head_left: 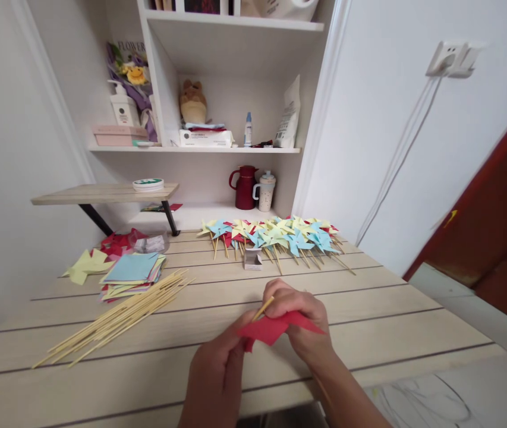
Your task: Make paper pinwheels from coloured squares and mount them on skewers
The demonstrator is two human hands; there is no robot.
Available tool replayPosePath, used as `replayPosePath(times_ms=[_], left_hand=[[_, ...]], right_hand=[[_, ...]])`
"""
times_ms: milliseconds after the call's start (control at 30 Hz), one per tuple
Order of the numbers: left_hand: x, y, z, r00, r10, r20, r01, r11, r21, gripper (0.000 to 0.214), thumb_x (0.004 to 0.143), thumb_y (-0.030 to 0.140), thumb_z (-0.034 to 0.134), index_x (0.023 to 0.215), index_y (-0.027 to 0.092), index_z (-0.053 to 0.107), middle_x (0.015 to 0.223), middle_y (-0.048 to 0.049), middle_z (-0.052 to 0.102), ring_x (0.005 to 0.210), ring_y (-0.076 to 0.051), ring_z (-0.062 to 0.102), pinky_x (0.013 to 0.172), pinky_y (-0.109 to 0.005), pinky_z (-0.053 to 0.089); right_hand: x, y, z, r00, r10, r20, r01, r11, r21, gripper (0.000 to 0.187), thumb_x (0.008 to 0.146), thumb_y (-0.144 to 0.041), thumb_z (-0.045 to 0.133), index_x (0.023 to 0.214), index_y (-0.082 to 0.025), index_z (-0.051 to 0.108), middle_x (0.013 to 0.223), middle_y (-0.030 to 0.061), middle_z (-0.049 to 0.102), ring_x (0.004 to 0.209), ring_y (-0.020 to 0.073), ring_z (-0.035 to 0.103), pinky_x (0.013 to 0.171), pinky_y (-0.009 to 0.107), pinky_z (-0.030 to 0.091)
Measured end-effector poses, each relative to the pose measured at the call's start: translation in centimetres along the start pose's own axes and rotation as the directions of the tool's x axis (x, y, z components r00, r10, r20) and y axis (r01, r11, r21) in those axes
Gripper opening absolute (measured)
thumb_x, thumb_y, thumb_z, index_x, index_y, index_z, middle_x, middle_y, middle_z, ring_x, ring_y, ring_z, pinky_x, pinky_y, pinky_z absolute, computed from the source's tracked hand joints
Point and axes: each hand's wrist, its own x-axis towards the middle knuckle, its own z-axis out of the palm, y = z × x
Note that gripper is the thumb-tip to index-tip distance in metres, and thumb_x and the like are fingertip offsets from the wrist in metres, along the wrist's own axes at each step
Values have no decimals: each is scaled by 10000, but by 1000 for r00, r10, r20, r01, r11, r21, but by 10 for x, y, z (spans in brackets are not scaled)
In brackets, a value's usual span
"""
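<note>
Near the front of the table, both my hands close around a red paper pinwheel (268, 329). My left hand (221, 356) pinches its left side between thumb and fingers. From the right, my right hand (300, 306) wraps over the paper, its fingers curled at the top. A short length of wooden stick (263, 308) shows between my hands, just above the red paper. My fingers hide the pinwheel's centre and the rest of the stick, so I cannot tell how they are joined.
Bare sticks (123, 318) lie left, beside stacked coloured paper squares (132, 267) and a yellow paper pinwheel shape (87, 266). Finished pinwheels (275, 236) are piled at the back behind a small open box (252, 259). A low riser (101, 193) stands back left.
</note>
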Motion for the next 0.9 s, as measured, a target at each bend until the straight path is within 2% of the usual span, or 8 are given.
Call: replayPosePath(times_ms=[167,300,467,700,900], left_hand=[[-4,-6,1,1000,5,-6,-5,1000,14,433,904,315,418,1181,186,725,884,-70,790,784,-223,738,738,-303,577],[-5,-11,0,1000,24,4,-24,1000,0,393,919,316,433,1139,211,741,972,-65,788,848,-219,739,773,-291,573],[-7,-11,-2,997,81,-2,-80,996,27,375,934,289,448,1181,228,723,922,-48,792,769,-199,735,742,-261,570],[-3,-10,-2,998,57,2,-57,998,-7,399,895,250,440,1166,229,732,1135,-44,749,1050,-228,711,897,-322,559],[-4,-13,-4,998,54,18,-54,998,-17,388,910,277,446,1177,243,726,1127,-33,752,1044,-226,713,889,-315,564]], right_hand=[[-1,-2,1,1000,21,-13,-21,1000,-5,62,869,-251,696,857,-266,755,700,50,704,729,213,603,683,386,485],[0,-4,1,999,37,-10,-37,999,0,63,867,-297,701,855,-267,755,704,54,707,722,215,602,671,381,485],[0,-5,2,999,50,-4,-50,999,-3,57,863,-302,708,852,-268,752,689,46,702,720,211,600,679,376,487],[0,-7,3,998,68,15,-68,998,7,81,841,-329,733,830,-253,760,685,55,708,717,212,598,644,356,490],[-1,-7,3,997,76,17,-76,997,5,114,843,-362,727,832,-252,758,673,56,700,712,214,595,643,362,490]])
